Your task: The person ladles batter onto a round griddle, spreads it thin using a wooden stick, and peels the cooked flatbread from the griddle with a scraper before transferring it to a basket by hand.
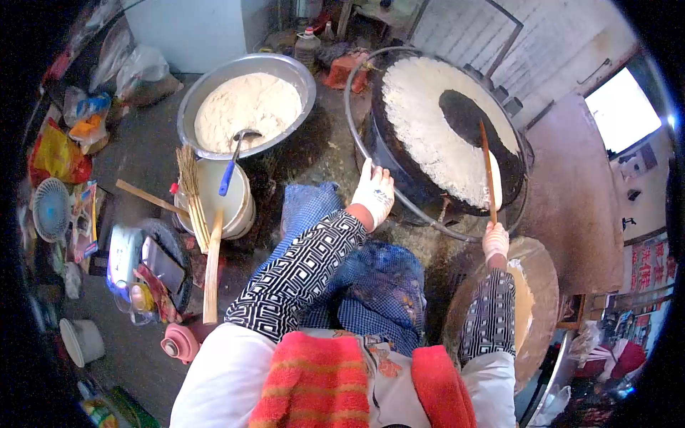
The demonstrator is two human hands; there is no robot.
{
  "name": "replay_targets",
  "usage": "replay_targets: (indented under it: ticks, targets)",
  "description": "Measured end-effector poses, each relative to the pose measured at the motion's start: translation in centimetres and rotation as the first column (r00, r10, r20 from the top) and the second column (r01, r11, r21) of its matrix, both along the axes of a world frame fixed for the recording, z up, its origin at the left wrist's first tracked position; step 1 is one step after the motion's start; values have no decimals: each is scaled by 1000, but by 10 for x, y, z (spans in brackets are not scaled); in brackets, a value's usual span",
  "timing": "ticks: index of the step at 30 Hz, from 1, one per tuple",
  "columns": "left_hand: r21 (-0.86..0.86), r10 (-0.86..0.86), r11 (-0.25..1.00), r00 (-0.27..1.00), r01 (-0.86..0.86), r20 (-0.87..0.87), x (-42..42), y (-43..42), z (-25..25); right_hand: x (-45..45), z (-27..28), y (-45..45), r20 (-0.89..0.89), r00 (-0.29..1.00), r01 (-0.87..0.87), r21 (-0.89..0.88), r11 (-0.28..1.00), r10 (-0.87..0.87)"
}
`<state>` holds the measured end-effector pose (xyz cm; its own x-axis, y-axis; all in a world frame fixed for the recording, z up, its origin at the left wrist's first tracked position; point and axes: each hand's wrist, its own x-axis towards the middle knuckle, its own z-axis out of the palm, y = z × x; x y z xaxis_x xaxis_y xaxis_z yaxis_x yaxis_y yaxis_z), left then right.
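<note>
My left hand, in a white glove, is at the near left side of the metal hoop around the griddle, its fingers closed over the tube. My right hand, also gloved, grips the lower end of a long thin wooden spreader. The blade reaches over the round black griddle, its edge against the pale batter. That batter covers the griddle in a broad band on the far and left sides. Dark metal shows in the middle and toward the right.
A large metal basin of dough or batter holds a blue-handled ladle. In front stands a white bucket with a straw brush and wooden sticks across it. A round tray with a flatbread lies at right. Bags and containers crowd the left.
</note>
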<state>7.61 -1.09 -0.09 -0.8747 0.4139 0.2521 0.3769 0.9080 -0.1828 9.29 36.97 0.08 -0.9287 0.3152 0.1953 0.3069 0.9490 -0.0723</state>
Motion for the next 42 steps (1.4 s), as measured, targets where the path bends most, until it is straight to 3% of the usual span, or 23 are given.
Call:
replay_targets:
  ticks: [3,7,11,16,18,20,21,23,25,28,31,33,34,35,36,37,38,39,40,41,42]
  targets:
    - [48,8,999,1000,-7,-16,-7,-7,-4,12,-27,-5,21,986,-168,35,985,168]
    - [-20,74,997,997,-74,-23,-20,-15,-7,2,-25,30,33,999,29,0,1000,-29]
    - [3,126,992,991,-126,48,-31,-27,2,-2,-4,-6,-31,999,15,32,999,-14]
    - [-14,251,968,966,-250,60,-41,-28,14,-11,-11,8,58,994,92,-32,995,-90]
    - [-178,209,941,910,-286,-357,-65,-22,-47,-3,-6,-8,55,997,58,3,998,-58]
    - [-64,124,988,975,-138,-186,-47,-1,-21,-4,-15,-4,94,993,63,28,998,-66]
    - [181,-21,983,983,-12,180,-6,26,26,-3,-16,-1,74,994,78,16,997,-79]
    - [148,-172,978,969,146,175,33,58,25,-6,-16,0,34,993,109,-4,994,-109]
    - [88,-215,975,970,206,111,51,68,-2,-3,0,-21,30,998,57,-28,998,-56]
    - [-36,-141,989,984,146,109,45,63,-8,13,2,-44,75,994,-82,3,997,81]
    - [-58,-145,987,987,149,70,40,47,-8,-3,-29,3,30,996,81,-48,996,-80]
    - [-129,-102,986,994,107,43,33,42,-1,-5,3,-14,15,997,72,-59,996,-71]
    - [-101,-111,988,992,116,57,29,39,-3,-4,26,-31,48,997,65,-149,987,-59]
    - [-4,-155,988,986,155,-54,22,36,-13,-3,42,-47,74,996,73,-236,969,-57]
    - [90,-184,977,978,193,-101,20,33,-9,4,47,-53,73,997,-22,-167,986,35]
    - [256,-160,954,987,154,0,-4,33,-38,3,47,-53,192,981,11,-218,976,32]
    - [291,-193,932,975,216,-108,0,29,2,-5,35,-41,124,992,52,-208,977,-27]
    - [301,-230,906,943,298,-242,-4,22,2,-21,16,-21,115,993,-10,-172,985,30]
    - [198,-231,947,965,253,-126,-5,15,17,-35,-3,0,107,991,-71,-135,988,86]
    - [191,-225,958,973,212,45,-6,15,30,-26,21,-21,-56,998,-23,-23,999,22]
    - [159,-188,972,978,172,91,-4,11,37,-14,64,-43,-11,992,-121,20,992,122]
